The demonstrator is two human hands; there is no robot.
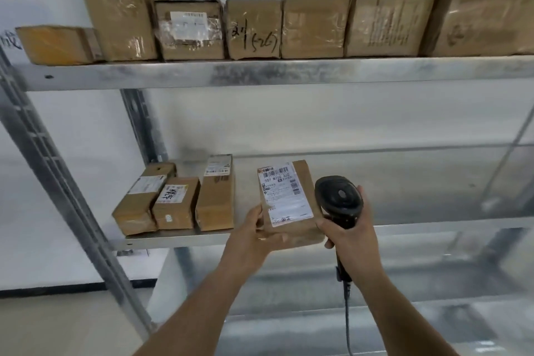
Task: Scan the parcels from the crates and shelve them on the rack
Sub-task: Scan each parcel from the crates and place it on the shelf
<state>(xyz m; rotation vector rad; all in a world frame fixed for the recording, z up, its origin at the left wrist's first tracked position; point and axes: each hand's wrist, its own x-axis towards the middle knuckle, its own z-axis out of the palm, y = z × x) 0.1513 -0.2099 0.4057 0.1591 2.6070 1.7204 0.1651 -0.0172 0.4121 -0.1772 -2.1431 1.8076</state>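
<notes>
Both of my hands are busy in front of the galvanised steel rack (pixel 260 74). My left hand (pixel 254 235) grips the near end of a flat brown cardboard parcel (pixel 291 202), thumb on its left edge and fingers curled beneath, tilting its white barcode label (pixel 284 196) up toward me. My right hand (pixel 351 228) is wrapped round the handle of a black plastic scanner (pixel 338 196), whose rounded head sits just right of the parcel, touching or nearly touching its edge. A coiled cable (pixel 348 315) hangs down from the handle. The parcel hovers above the middle shelf (pixel 433 228), right of three small taped cartons (pixel 176 199) standing at its left end. Seven larger boxes (pixel 254 29), glossy with clear tape, line the top shelf.
</notes>
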